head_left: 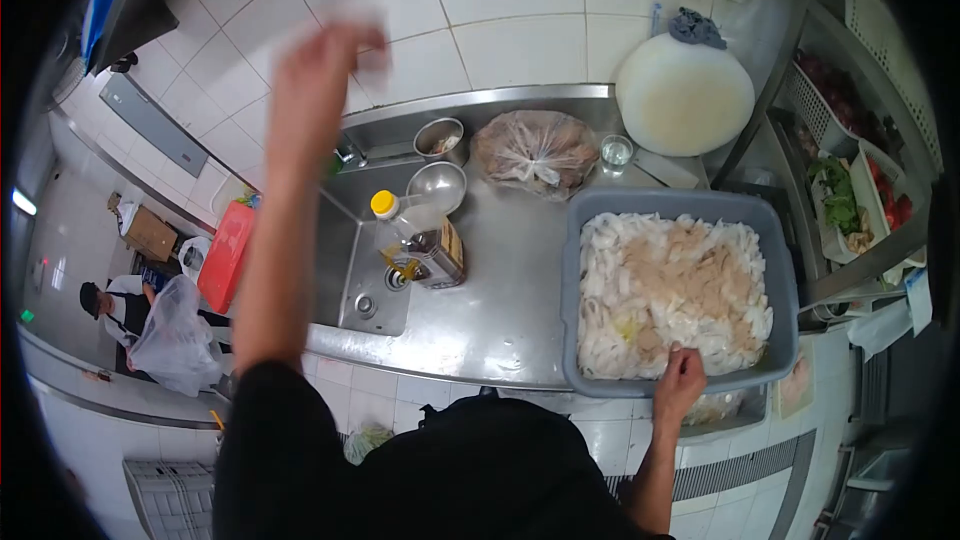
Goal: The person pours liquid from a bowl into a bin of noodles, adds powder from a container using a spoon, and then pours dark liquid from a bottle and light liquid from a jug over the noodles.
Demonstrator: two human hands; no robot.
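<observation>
At lower right of the frame the right hand (681,380) rests on the near rim of a grey tub (780,280), fingers curled over the edge and just touching the heap of pale sliced food (670,285) that fills it. The slices wear a brownish powder across the middle, thicker toward the centre than at the edges. The grip here is a loose hook on the rim rather than a clamp on any slice.

The left hand (325,65) is raised high in the upper left of the frame, against the white wall tiles, and is motion-blurred; whether it is open or closed on something cannot be told, and nothing can be made out in it.

The tub sits on a steel bench (500,290), its near wall overhanging the front edge a little. To its left, in mid-frame, stand a yellow-capped oil bottle (405,230) and a brown tin (445,252) just beside the sink (340,270); behind them are two small steel bowls (438,182), a knotted plastic bag (535,152), a glass (616,152) and a round white board (685,95) propped against the wall.

Judging by the uneven powder, the work looks like mixing seasoning through the slices. To do it well, the person would keep one hand steadying the tub (it sits close to the bench edge), lift from the bottom and corners so the pale outer slices meet the coating, and turn gently so thin slices do not break.
</observation>
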